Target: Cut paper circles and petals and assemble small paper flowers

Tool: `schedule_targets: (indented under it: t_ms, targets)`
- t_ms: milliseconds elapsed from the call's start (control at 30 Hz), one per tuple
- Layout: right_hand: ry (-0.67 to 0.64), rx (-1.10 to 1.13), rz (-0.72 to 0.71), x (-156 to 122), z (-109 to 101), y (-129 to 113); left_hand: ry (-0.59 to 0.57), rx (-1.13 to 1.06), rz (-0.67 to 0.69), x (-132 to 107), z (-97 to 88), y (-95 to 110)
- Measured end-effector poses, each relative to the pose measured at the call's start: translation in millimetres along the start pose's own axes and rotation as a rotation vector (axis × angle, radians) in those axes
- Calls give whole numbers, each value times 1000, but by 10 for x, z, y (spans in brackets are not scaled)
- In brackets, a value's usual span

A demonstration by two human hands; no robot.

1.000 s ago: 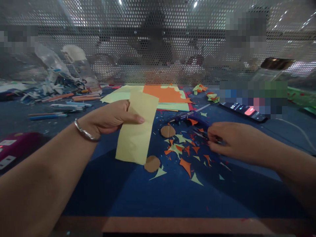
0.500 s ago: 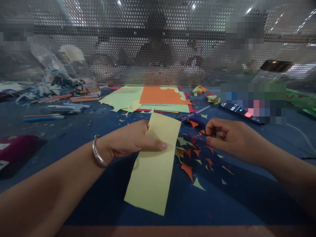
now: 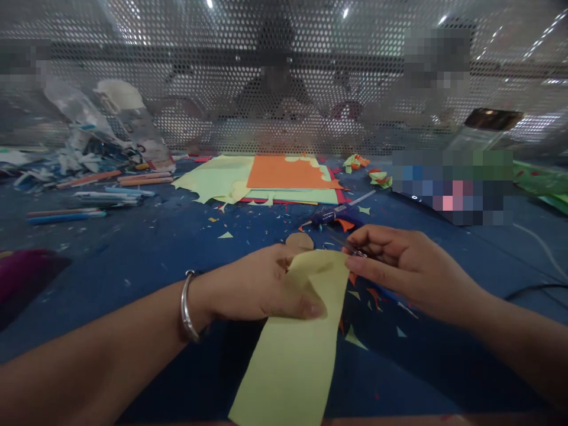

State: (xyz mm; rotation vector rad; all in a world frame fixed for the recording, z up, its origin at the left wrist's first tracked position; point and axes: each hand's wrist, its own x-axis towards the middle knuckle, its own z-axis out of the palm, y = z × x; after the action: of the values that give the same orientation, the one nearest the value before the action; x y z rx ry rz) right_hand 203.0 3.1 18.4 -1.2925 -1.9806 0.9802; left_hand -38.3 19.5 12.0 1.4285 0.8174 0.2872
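My left hand [image 3: 270,284] is closed on a strip of pale yellow paper [image 3: 293,361], its thumb lying across the front. A round tan disc [image 3: 300,240] shows just behind the paper's top edge, by the left fingers; whether it is held is hidden. At the paper's upper right corner is my right hand [image 3: 394,257], fingers pinched around a thin dark metal tool [image 3: 355,249]. Most of that tool is covered by the fingers, so its kind is unclear. The right thumb tip touches or nearly touches the paper's edge.
Green and orange paper scraps [image 3: 355,338] litter the blue table [image 3: 177,248]. Behind lie an orange sheet [image 3: 284,173], a blue pen-like tool [image 3: 326,216] and crumpled paper [image 3: 379,177]. Several pens [image 3: 106,198] and a bottle [image 3: 144,130] stand left, a phone [image 3: 444,207] right.
The yellow paper and my left hand have come nearer and slightly right. My right hand has moved left and down to the paper's corner. The tan disc has come into view.
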Motion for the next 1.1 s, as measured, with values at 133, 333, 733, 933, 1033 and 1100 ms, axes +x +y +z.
schedule_targets:
  t_ms: [133, 333, 733, 933, 1033, 1100]
  targets:
    - [-41, -7, -5, -4, 35, 27, -47, 18, 1, 7, 30, -33]
    - [-22, -14, -1, -2, 77, 34, 127, -91, 4, 57, 107, -8]
    - [79, -41, -87, -7, 1, 121, 313, -296, 3, 71, 100, 11]
    - [92, -153, -89, -40, -70, 169, 334, -269, 23, 66, 83, 21]
    - [55, -156, -69, -68, -79, 193, 333, -260, 34, 65, 69, 7]
    - [36, -157, -55, -77, -68, 204, 329, -258, 42, 63, 64, 2]
